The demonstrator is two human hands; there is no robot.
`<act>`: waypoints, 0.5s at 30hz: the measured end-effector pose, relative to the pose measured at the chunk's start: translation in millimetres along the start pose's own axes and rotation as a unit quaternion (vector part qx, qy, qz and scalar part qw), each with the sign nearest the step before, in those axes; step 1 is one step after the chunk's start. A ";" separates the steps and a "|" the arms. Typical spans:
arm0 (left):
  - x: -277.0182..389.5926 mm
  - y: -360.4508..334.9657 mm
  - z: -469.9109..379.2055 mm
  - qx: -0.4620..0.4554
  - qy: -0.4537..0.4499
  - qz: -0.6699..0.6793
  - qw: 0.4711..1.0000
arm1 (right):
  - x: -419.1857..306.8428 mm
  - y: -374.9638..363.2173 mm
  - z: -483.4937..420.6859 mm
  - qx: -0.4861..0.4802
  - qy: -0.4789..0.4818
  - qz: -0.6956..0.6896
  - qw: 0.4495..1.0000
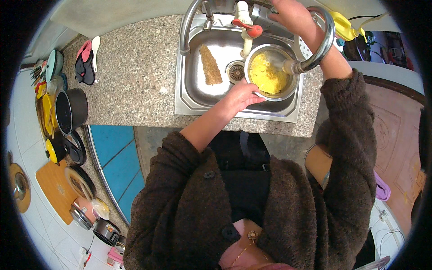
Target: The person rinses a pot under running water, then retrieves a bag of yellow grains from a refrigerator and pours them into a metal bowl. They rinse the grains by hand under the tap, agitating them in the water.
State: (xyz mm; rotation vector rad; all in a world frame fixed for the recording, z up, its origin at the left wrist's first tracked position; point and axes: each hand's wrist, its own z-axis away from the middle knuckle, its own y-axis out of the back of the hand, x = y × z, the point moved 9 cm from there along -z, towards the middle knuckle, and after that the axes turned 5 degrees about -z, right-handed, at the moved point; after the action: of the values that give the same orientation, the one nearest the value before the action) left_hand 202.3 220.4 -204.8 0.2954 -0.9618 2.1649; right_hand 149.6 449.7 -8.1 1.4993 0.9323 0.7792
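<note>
A stainless steel bowl (294, 85) holds wet yellow grain (266, 72), perhaps millet, at the right side of the steel sink (202, 98). My left hand (242, 96) grips the bowl's near-left rim. Above the bowl curves a chrome gooseneck faucet (329, 37), its spout end pointing at the grain. Behind that faucet, my right hand (293, 15) reaches to the picture's top edge; what its fingers touch cannot be made out. A brown, rough-textured strip (210, 65), perhaps a loofah scrubber, lies in the basin left of the drain strainer (235, 71).
A second chrome faucet (185, 40) arches over the basin's left side. Between the two stands a white valve with a red lever (251, 29). On the granite counter (135, 77) lie dark and pink cloths (85, 64) and a white spoon (96, 50). A black pot (72, 109) stands farther left.
</note>
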 end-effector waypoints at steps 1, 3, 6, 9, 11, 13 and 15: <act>1.2 -1.3 2.3 -0.001 0.000 -0.001 1.000 | 3.4 -3.5 -1.8 -0.004 0.001 0.005 1.000; 1.8 -0.8 4.4 -0.004 -0.001 -0.003 1.000 | 2.7 -2.3 -4.8 -0.001 -0.004 0.030 1.000; 0.8 2.9 6.4 -0.005 -0.001 -0.004 1.000 | -1.7 6.5 -11.4 0.019 -0.026 0.089 0.996; -2.0 5.3 7.2 -0.003 0.003 -0.003 1.000 | 2.5 3.5 -13.3 0.027 -0.047 0.129 0.990; -3.0 6.4 7.6 -0.004 0.003 -0.011 1.000 | 1.2 3.8 -11.6 0.014 -0.047 0.142 0.989; -8.0 15.2 4.4 -0.010 0.000 -0.005 1.000 | 5.2 -11.4 2.4 0.042 0.009 0.113 0.993; -11.5 18.0 4.1 -0.016 0.003 0.000 1.000 | 7.7 -18.6 33.4 0.089 0.088 0.089 0.988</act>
State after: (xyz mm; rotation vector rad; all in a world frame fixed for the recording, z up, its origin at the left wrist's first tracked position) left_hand 197.2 203.2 -217.2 0.2722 -0.9922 2.1473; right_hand 180.0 441.8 -31.2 1.7068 1.0304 0.9932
